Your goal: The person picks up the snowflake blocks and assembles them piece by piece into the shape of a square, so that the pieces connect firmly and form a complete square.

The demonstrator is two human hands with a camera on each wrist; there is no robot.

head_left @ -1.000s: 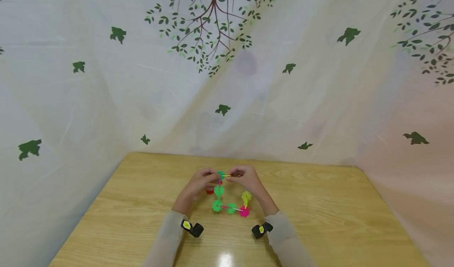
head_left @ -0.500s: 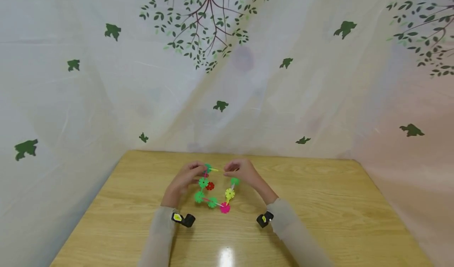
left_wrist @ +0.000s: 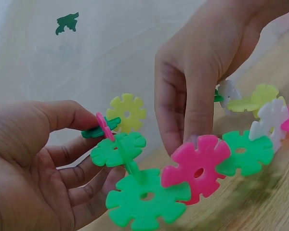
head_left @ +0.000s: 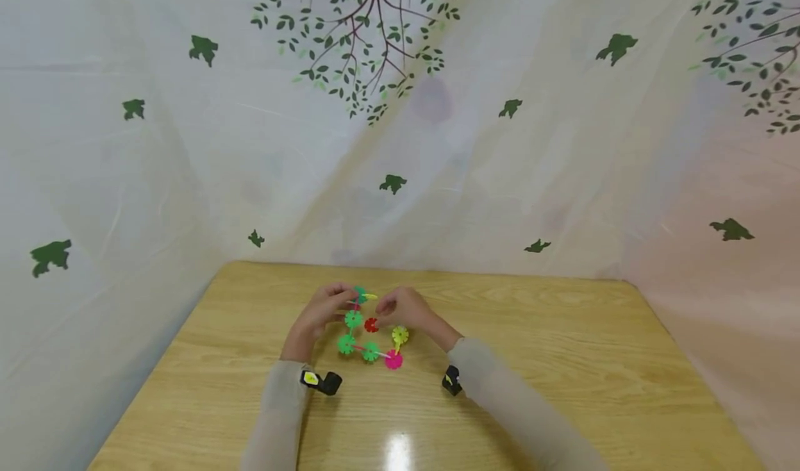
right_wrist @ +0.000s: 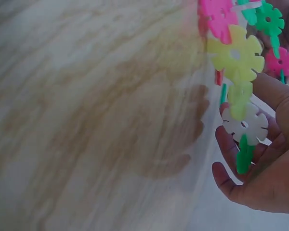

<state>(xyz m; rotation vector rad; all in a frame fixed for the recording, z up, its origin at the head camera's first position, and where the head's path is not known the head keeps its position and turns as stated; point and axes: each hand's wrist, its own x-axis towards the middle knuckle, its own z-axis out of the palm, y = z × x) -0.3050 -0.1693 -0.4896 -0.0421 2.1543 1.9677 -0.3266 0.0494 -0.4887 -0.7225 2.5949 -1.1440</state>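
A chain of interlocking flower-shaped plastic discs (head_left: 353, 319), in green, pink, white and yellow, bends in a U above and on the table. My left hand (head_left: 321, 312) pinches a dark green disc (left_wrist: 90, 132) at the chain's far left end, where a yellow disc (left_wrist: 126, 113) stands joined. Bent down inside the U, my right hand (head_left: 406, 309) has its fingertips beside a loose red disc (head_left: 371, 325). Whether they grip it is hidden by the chain in both wrist views. The chain's other end, with a white disc (right_wrist: 245, 124), lies close to the right hand.
Wood-grain table (head_left: 562, 387) surrounds the work, with its far edge just beyond the hands. Behind it hangs a pale cloth (head_left: 312, 179) printed with branches and green birds. Black wrist cameras (head_left: 321, 382) sit on both sleeves.
My left hand has moved left with the chain. My right hand has left the yellow disc, swung right, then come back left and down to the red disc, which is now uncovered by the left hand.
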